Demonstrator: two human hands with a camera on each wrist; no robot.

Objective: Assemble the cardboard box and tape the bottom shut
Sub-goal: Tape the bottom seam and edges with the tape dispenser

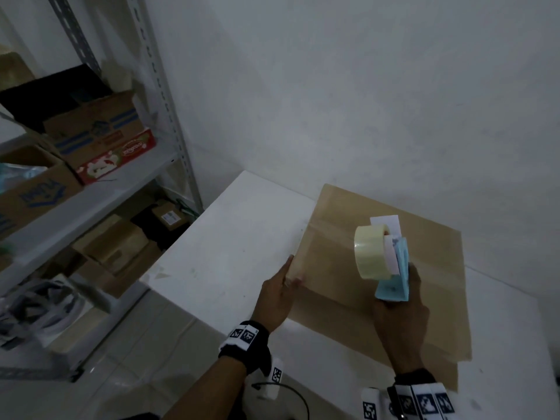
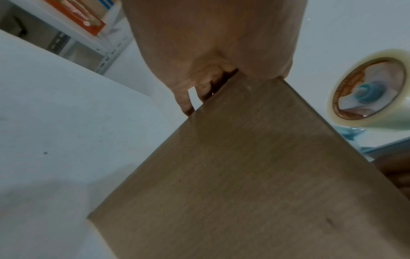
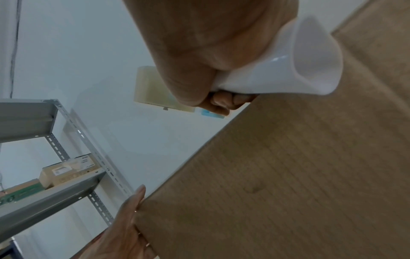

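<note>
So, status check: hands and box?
Left hand holds cardboard box edge. Right hand grips tape dispenser over it. Nothing in the way.

Box (image 1: 342,301): plain brown cardboard, standing on white desk (image 1: 236,237) beside wall, broad flat face pointing upward, faint crease running across its far part. Second cardboard edge showing under near-right corner. Left hand (image 1: 274,298) gripping left edge, thumb lying along it.
Tape (image 1: 368,253): wide clear roll, yellowish, brown core, sitting on light blue dispenser (image 1: 394,286) with white handle. Dispenser standing upright over box top, roll facing left. Right hand (image 1: 400,316) holding handle, fingers (image 3: 221,103) wrapping round it. Contact with cardboard: cannot tell.
</note>
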